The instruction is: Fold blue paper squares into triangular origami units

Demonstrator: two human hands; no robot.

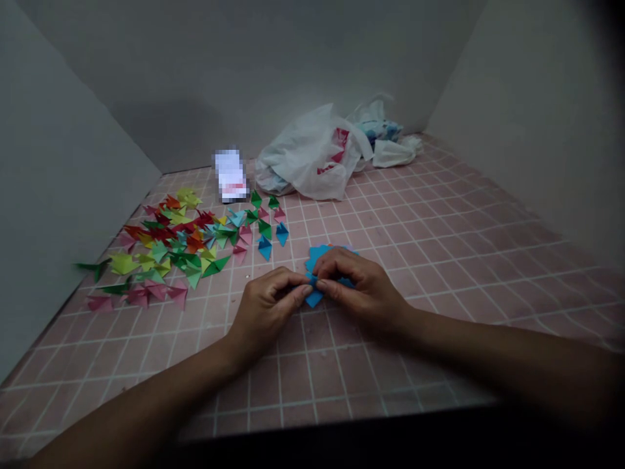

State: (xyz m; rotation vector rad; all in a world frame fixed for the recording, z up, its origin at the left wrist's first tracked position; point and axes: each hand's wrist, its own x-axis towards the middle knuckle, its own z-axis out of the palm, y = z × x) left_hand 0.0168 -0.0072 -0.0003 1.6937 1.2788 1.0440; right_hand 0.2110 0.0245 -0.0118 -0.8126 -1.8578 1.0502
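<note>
My left hand [268, 303] and my right hand [356, 286] meet over the pink checked surface [439, 260], both pinching a small blue folded paper piece [313, 297] between fingertips and thumbs. Just behind my right hand lies a small stack of blue paper sheets [319, 254], partly hidden by the fingers. A spread of several folded paper triangles [185, 244] in red, green, yellow, pink and blue lies to the left.
A white plastic bag [312, 156] and a second crumpled bag [385, 140] sit at the back by the grey wall. A blurred white packet [230, 174] stands beside them. Grey walls close in on the left, back and right.
</note>
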